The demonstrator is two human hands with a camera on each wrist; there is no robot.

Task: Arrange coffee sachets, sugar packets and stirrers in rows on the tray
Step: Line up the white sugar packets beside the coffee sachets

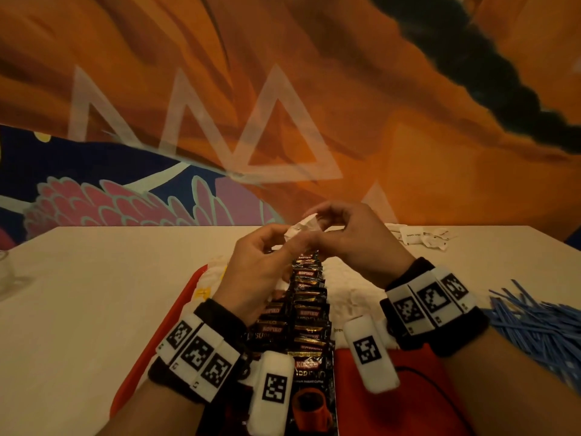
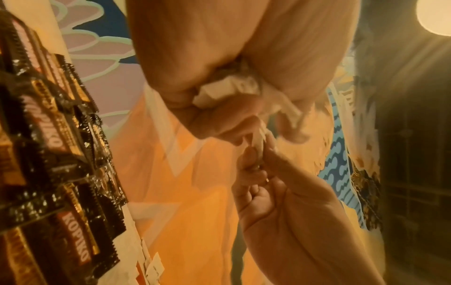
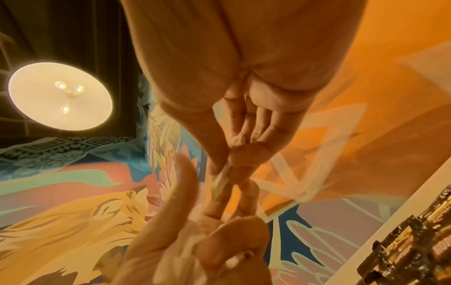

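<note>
Both hands (image 1: 309, 243) around sugar packets (image 1: 300, 229)

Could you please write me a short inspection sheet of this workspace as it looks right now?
Surface: pale table carrying a red tray.
Job's things: coffee sachets in overlapping rows down the tray's middle; loose sugar packets on the table, far right; blue stirrers heaped right of the tray.
Clutter: glass object at the left edge, unclear.
Grippers: left hand and right hand both pinch white sugar packets above the tray.
Cables: nothing seen.
Surroundings: painted mural wall; round ceiling lamp.
</note>
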